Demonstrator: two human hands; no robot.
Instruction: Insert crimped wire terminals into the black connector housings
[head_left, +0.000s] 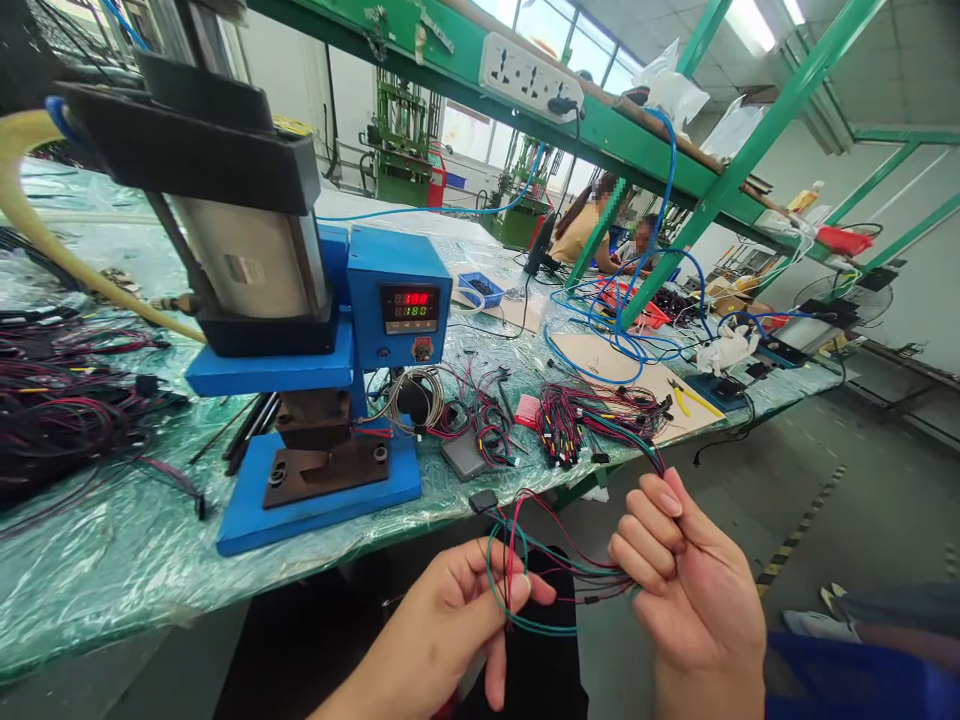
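Note:
My right hand (686,570) is closed in a fist round a bundle of thin wires, a wire harness (592,570) in green, red and black. One part of the harness runs up from the fist toward the bench. My left hand (472,610) pinches looped green and red wires of the same harness between thumb and fingers, its lower fingers apart. A black connector (484,501) on the harness stands out near the bench's front edge, just above the left hand. Both hands are in front of the bench, over my lap.
A blue press (322,520) with a lit display (410,311) stands on the plastic-covered bench (135,590). Harness piles lie left (67,410) and right (562,430). Yellow-handled pliers (681,398) rest on a board. Coiled blue hose (600,370) lies behind. A person (581,230) sits further back.

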